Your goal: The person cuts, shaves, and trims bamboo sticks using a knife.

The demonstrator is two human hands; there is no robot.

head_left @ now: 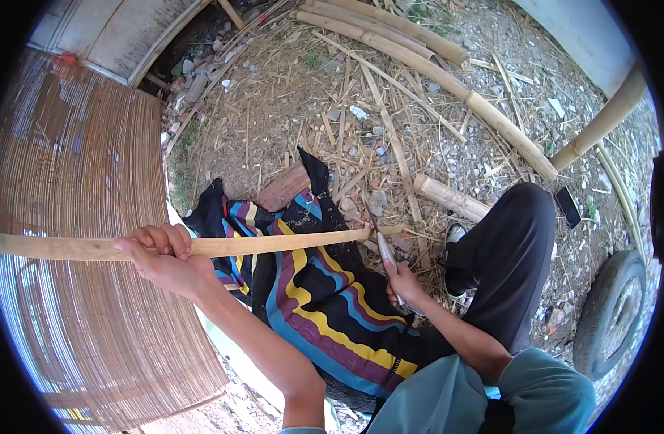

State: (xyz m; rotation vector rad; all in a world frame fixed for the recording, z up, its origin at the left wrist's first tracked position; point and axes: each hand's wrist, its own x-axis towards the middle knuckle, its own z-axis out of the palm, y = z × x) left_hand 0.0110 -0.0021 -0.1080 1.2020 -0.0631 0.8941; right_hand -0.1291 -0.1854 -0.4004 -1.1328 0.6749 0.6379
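Note:
A long flat bamboo strip (288,242) runs sideways in front of me, from the left rim of the view to the middle. My left hand (166,260) is closed around it, thumb on top and fingers curled over. My right hand (404,283) is closed on the pale handle of a knife (385,249). Its thin dark blade points away from me and crosses the strip near its right end. Whether the blade has cut into the strip I cannot tell. Beneath lies a striped black, yellow, blue and purple cloth (332,304), spread over my lap.
A reed screen (93,181) stands along the left. A short log (285,186) lies at the cloth's far edge. Bamboo poles (448,83) and a cut bamboo piece (451,197) rest on littered ground. To the right are a phone (568,207) and a tyre (610,315).

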